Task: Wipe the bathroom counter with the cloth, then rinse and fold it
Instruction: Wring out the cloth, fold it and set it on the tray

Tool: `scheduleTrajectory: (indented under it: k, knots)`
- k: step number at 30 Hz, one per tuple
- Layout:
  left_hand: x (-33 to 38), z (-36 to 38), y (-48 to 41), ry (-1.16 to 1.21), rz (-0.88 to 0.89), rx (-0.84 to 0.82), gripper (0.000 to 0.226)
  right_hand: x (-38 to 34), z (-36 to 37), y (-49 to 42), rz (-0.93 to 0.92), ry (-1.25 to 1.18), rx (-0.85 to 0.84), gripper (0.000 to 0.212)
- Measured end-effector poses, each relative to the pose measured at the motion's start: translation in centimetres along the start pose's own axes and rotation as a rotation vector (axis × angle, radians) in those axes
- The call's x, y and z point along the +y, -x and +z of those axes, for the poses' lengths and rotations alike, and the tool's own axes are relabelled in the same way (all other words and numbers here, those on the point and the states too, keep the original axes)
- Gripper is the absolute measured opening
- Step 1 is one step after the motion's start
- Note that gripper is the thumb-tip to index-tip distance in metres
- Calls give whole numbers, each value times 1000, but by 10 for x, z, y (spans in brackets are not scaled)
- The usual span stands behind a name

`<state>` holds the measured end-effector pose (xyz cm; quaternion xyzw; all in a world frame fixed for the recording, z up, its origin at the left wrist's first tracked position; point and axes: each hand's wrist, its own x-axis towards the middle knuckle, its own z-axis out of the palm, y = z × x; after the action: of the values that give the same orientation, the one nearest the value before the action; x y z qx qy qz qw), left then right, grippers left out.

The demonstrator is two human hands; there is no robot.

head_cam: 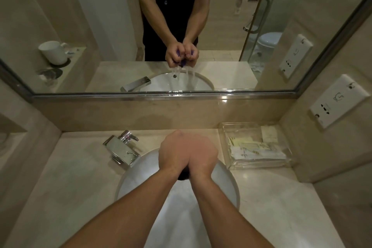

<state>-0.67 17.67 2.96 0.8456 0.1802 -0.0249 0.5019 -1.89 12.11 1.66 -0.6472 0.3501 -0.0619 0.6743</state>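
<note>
Over the sink [132,185], 2 hands gripped the cloth [183,176] together.
The left hand [174,151] and right hand [203,153] were pressed side by side, fingers curled round the cloth. Only a dark bit of it showed under the wrists. The mirror [100,26] showed purple cloth between the fingers, with water running off. A faucet [120,149] stood far left of the sink on the counter [80,177]. A clear tray [259,165] of packets sat to the right, near a wall socket [340,100].
</note>
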Motion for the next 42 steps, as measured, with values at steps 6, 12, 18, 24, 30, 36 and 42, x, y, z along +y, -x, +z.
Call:
scheduleTrajectory:
  k: [6, 12, 18, 24, 30, 36, 42]
  knots:
    - [-5, -3, -3, 30, -66, -199, 31, 5, -3, -4, 112, -28, -12, 30]
    - [-28, -45, -26, 682, -514, -467, 67, -16, -15, -17, 328, -441, -84, 28]
    - [-13, -39, 3, 1036, -536, -599, 59, -29, -5, 6, 258, -380, -231, 28]
    - [16, -48, 5, 991, -432, -584, 49, -48, -21, 26, -263, 61, -77, 32]
    - [41, -42, 17, 679, -125, -427, 30, -59, -17, 47, -402, 112, -31, 36]
    - [46, -38, 20, 661, -166, -238, 51, -54, -9, 48, -393, 113, 85, 34]
    - [26, -35, 14, 500, -160, -69, 27, -38, -5, 41, -266, 148, 46, 29]
